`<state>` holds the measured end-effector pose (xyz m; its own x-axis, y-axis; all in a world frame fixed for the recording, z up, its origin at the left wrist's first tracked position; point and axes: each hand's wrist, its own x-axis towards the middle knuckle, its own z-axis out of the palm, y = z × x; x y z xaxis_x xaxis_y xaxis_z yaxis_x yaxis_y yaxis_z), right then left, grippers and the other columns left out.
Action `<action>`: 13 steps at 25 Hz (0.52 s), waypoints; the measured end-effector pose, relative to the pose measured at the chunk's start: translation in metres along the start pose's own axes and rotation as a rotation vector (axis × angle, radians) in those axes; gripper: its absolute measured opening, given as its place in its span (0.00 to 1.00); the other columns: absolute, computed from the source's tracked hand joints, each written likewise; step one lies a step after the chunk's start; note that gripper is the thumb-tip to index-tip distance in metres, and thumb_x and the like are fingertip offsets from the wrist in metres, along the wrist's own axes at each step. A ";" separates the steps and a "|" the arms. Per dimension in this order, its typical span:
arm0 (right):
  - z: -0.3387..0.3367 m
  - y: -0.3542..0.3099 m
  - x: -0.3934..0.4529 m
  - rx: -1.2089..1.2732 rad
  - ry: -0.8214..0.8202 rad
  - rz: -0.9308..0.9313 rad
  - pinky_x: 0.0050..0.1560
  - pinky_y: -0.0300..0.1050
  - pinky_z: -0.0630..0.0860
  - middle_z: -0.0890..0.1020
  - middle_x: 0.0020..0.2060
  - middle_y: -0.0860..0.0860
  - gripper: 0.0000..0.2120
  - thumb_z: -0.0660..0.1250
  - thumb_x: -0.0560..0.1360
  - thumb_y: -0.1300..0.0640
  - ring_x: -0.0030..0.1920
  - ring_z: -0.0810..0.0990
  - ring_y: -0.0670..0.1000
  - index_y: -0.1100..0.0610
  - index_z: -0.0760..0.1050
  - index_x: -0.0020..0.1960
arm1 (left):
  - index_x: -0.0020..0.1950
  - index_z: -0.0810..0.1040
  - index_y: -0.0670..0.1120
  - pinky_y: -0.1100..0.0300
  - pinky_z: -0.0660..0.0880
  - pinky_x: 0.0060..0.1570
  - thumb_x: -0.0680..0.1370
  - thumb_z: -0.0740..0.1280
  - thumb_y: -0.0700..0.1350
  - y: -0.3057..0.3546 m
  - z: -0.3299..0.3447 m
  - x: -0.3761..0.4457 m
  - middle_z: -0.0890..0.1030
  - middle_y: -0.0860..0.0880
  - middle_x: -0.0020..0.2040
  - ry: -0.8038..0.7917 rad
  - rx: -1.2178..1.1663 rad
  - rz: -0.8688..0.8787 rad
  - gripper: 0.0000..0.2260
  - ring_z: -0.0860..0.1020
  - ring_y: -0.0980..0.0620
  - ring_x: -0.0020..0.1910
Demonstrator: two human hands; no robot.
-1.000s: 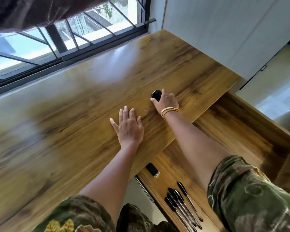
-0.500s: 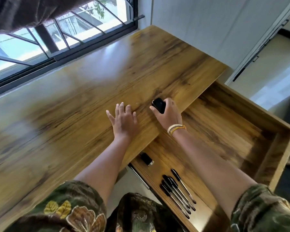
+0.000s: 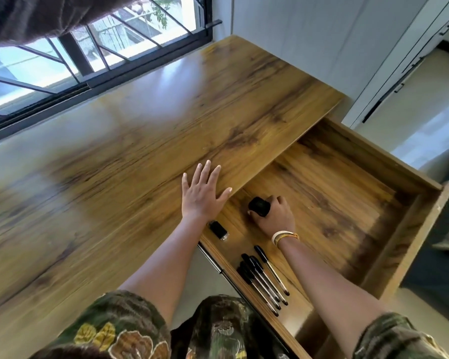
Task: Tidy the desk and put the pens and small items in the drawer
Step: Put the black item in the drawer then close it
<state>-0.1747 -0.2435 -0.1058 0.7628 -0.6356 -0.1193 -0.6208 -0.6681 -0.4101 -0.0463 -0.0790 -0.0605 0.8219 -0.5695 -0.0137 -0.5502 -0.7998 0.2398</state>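
Desk top: we see bare wood across it, open to reach, but for our left hand flat at its front edge.
Drawer: pulled out, its right half bare.
Drawer, left end: our right hand around a black item, a small black object and a row of pens fill it.

The desk is glossy honey-brown wood grain with dark streaks, and the open drawer matches it. The small object in the right hand is black, like the pens' caps. Bangles are gold and cream; sleeves are olive green with yellow and brown flowers
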 end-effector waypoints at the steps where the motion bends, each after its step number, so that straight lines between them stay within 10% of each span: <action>1: 0.004 -0.003 0.000 -0.020 -0.016 0.016 0.49 0.49 0.78 0.76 0.52 0.53 0.29 0.71 0.67 0.37 0.51 0.77 0.56 0.56 0.74 0.59 | 0.79 0.51 0.55 0.39 0.43 0.75 0.76 0.50 0.70 -0.001 -0.001 -0.002 0.50 0.50 0.80 -0.016 0.009 0.011 0.35 0.45 0.48 0.79; 13: 0.032 -0.014 0.015 -0.128 -0.143 0.023 0.48 0.52 0.79 0.73 0.58 0.55 0.33 0.69 0.68 0.36 0.54 0.78 0.58 0.57 0.69 0.62 | 0.76 0.61 0.57 0.39 0.50 0.74 0.68 0.63 0.71 0.001 0.000 -0.002 0.58 0.52 0.79 0.081 -0.008 -0.010 0.39 0.53 0.49 0.78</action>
<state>-0.1491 -0.2313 -0.1309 0.7607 -0.5956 -0.2581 -0.6490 -0.7037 -0.2890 -0.0483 -0.0789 -0.0605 0.8367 -0.5441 0.0623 -0.5411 -0.8037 0.2478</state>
